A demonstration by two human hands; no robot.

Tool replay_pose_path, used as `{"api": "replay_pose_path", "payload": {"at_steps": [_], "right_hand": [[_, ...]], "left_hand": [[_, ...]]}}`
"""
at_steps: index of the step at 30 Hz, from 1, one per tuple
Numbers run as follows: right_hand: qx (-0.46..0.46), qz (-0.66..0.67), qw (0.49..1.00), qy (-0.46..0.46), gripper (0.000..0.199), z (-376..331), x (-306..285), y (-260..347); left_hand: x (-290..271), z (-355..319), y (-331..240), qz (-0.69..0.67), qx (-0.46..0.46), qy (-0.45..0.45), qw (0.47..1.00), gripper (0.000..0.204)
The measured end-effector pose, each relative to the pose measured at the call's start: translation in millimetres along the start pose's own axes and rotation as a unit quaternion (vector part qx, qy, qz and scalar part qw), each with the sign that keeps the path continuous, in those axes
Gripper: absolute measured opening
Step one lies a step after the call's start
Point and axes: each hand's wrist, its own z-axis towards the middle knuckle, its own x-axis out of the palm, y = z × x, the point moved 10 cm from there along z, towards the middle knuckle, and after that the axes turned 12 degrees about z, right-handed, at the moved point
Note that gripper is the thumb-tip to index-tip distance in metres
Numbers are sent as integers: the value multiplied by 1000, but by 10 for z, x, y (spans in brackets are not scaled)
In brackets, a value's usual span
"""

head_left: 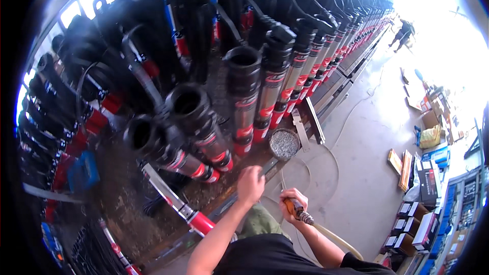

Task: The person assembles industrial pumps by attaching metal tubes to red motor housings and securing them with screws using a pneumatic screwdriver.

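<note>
My right hand is wrapped round an orange air tool with a ribbed metal end, close in front of my body. A pale hose runs from near it toward the lower right. My left hand is closed, by the bench edge; whatever its fingers hold, if anything, is too small to make out. Just beyond it stands a round bowl full of small metal pieces that look like screws. A tubular pump with a red end lies by my left forearm.
Upright tubular pumps with black tops and red bands line the bench into the distance. Two pumps lean at the near left. Cartons and boxes lie at right. A person is far off on the grey floor.
</note>
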Motion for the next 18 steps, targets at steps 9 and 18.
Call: {"api": "replay_pose_path", "payload": {"at_steps": [9,18], "right_hand": [[30,-44,995,-88,22,18,-623,-211],[100,-72,959,-254,23,-787,-976,-281]], "left_hand": [[2071,1304,-496,302,202,246,899,21],[2120,1659,-20,23,59,199,978,14]]}}
